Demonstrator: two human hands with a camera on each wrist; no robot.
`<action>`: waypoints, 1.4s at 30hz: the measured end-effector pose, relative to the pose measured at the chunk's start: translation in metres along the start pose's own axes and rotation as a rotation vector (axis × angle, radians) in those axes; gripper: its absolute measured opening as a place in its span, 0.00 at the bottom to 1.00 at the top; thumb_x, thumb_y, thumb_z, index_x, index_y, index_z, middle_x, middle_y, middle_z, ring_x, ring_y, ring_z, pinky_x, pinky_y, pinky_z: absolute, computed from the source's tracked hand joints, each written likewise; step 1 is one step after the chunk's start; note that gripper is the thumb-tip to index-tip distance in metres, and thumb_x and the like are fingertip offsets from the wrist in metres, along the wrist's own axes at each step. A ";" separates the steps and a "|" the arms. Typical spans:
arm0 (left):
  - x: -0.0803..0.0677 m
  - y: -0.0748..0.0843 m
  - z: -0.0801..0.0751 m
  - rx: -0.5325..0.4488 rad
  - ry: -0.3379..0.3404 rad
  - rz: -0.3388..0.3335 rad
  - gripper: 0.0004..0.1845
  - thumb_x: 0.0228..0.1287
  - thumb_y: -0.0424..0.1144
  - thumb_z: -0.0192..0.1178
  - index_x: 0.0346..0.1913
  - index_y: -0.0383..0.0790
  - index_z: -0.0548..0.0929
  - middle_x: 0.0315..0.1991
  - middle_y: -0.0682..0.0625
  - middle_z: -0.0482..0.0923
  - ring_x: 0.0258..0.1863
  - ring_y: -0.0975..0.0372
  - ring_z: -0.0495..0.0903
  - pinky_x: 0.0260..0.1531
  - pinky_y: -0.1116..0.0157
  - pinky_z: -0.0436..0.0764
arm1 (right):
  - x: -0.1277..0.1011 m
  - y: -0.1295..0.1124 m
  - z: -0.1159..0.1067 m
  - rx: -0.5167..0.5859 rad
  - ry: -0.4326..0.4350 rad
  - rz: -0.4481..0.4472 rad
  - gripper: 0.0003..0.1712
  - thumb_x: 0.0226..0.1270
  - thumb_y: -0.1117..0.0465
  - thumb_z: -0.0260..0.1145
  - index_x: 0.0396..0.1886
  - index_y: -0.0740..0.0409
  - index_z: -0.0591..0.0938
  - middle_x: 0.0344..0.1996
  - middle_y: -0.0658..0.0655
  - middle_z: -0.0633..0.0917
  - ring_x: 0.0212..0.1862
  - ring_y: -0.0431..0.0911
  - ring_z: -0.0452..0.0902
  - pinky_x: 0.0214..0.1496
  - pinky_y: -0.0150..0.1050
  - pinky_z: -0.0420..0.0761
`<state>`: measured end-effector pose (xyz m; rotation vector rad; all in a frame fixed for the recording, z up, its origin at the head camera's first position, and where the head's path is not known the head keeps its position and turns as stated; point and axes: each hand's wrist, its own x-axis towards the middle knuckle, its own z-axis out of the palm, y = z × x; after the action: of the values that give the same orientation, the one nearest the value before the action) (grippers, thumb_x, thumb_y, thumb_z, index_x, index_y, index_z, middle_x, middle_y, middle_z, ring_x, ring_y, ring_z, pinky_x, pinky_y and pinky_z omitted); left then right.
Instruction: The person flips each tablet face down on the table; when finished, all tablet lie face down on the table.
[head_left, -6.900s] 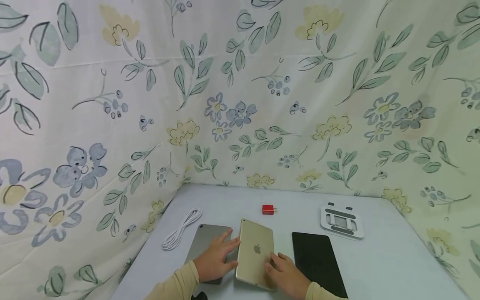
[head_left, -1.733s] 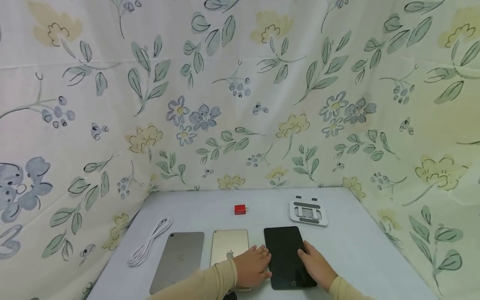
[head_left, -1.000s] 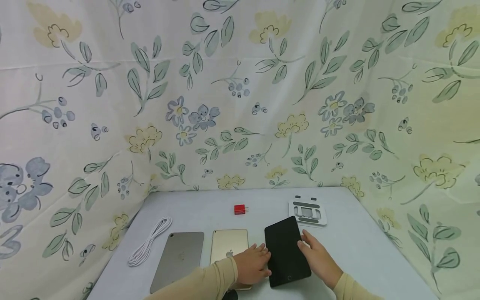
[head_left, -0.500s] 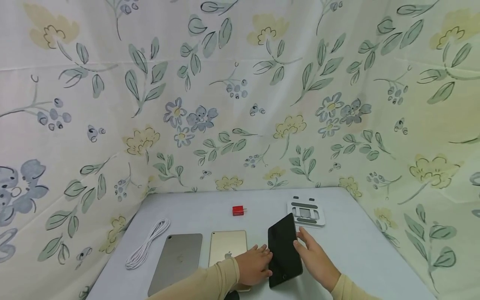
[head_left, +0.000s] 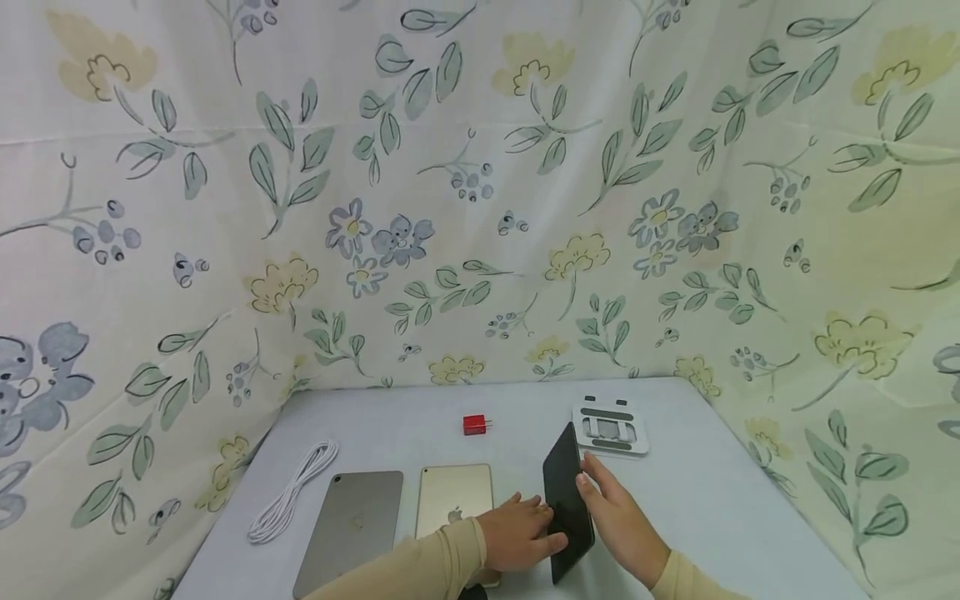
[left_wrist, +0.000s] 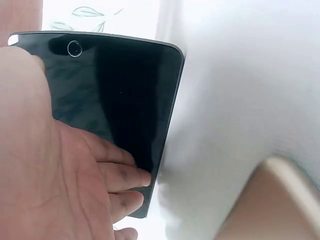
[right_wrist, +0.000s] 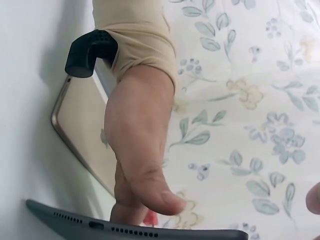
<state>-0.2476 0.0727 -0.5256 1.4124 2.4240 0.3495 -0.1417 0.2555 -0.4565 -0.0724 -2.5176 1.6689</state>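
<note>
A black tablet [head_left: 567, 508] stands tilted steeply on its left long edge, its dark screen facing my left hand [head_left: 517, 533]. The fingers of that hand lie nearly straight against the screen, beside the lower edge, as the left wrist view shows on the tablet [left_wrist: 135, 100]. My right hand [head_left: 622, 521] supports the tablet from its back and raised edge with extended fingers; part of their contact is hidden. In the right wrist view, the tablet's port edge [right_wrist: 135, 231] crosses the bottom, with my left hand [right_wrist: 142, 130] beyond it.
Left of the black tablet lie a gold tablet [head_left: 455, 496], partly under my left forearm, and a grey tablet [head_left: 356, 525]. A coiled white cable [head_left: 292, 492] is at far left. A red plug adapter [head_left: 474, 425] and a white folded stand [head_left: 611, 427] sit behind.
The gold tablet now lies flat. The black tablet, flat earlier, has been raised by its right edge and turned toward the left. My right hand has followed it leftward.
</note>
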 end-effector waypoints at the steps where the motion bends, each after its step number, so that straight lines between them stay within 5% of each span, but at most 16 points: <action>1: 0.000 0.001 -0.001 -0.002 0.005 0.008 0.41 0.86 0.66 0.36 0.78 0.35 0.73 0.75 0.48 0.72 0.79 0.57 0.65 0.78 0.51 0.62 | 0.000 -0.001 0.001 0.006 0.001 -0.001 0.42 0.89 0.45 0.52 0.83 0.74 0.55 0.78 0.75 0.64 0.81 0.70 0.51 0.76 0.71 0.58; 9: 0.004 0.005 -0.006 -0.027 0.072 0.049 0.39 0.88 0.62 0.31 0.79 0.36 0.72 0.75 0.49 0.73 0.78 0.56 0.66 0.77 0.50 0.64 | -0.002 -0.004 0.010 0.051 0.003 -0.054 0.39 0.89 0.53 0.55 0.82 0.76 0.55 0.77 0.77 0.65 0.78 0.70 0.59 0.76 0.64 0.64; 13: 0.004 0.005 -0.012 -0.065 0.193 0.065 0.40 0.87 0.64 0.31 0.81 0.36 0.68 0.77 0.47 0.70 0.77 0.57 0.67 0.75 0.47 0.67 | -0.001 -0.003 0.016 0.089 -0.012 -0.095 0.39 0.88 0.56 0.55 0.82 0.78 0.54 0.77 0.79 0.63 0.77 0.71 0.63 0.72 0.59 0.72; 20: -0.003 0.007 -0.024 -0.205 0.364 0.117 0.45 0.84 0.67 0.40 0.85 0.34 0.55 0.82 0.42 0.58 0.80 0.55 0.61 0.76 0.57 0.65 | 0.003 0.003 0.023 0.070 -0.047 -0.145 0.37 0.90 0.55 0.52 0.84 0.73 0.54 0.79 0.74 0.64 0.79 0.67 0.61 0.74 0.58 0.69; 27: -0.017 0.001 -0.025 -0.284 0.377 0.102 0.47 0.83 0.68 0.41 0.87 0.39 0.46 0.85 0.44 0.49 0.83 0.55 0.54 0.78 0.54 0.60 | 0.005 0.016 0.033 0.041 -0.095 -0.102 0.36 0.92 0.51 0.47 0.83 0.73 0.56 0.79 0.72 0.64 0.80 0.65 0.58 0.76 0.58 0.65; 36: -0.038 -0.020 -0.023 -0.157 0.343 0.086 0.40 0.86 0.57 0.48 0.86 0.35 0.52 0.85 0.40 0.51 0.83 0.51 0.55 0.78 0.50 0.61 | 0.008 0.042 0.041 -0.059 -0.128 0.003 0.41 0.91 0.43 0.44 0.81 0.75 0.61 0.77 0.75 0.65 0.79 0.70 0.59 0.76 0.68 0.61; 42: -0.047 -0.036 -0.021 -0.077 0.346 0.073 0.38 0.88 0.57 0.43 0.84 0.32 0.56 0.83 0.41 0.56 0.82 0.49 0.57 0.78 0.49 0.62 | 0.016 0.060 0.044 -0.110 -0.146 0.065 0.43 0.90 0.41 0.46 0.79 0.76 0.65 0.75 0.77 0.69 0.77 0.72 0.61 0.75 0.69 0.62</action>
<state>-0.2625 0.0126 -0.5129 1.5148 2.5932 0.7527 -0.1649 0.2406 -0.5270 -0.0450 -2.7421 1.6128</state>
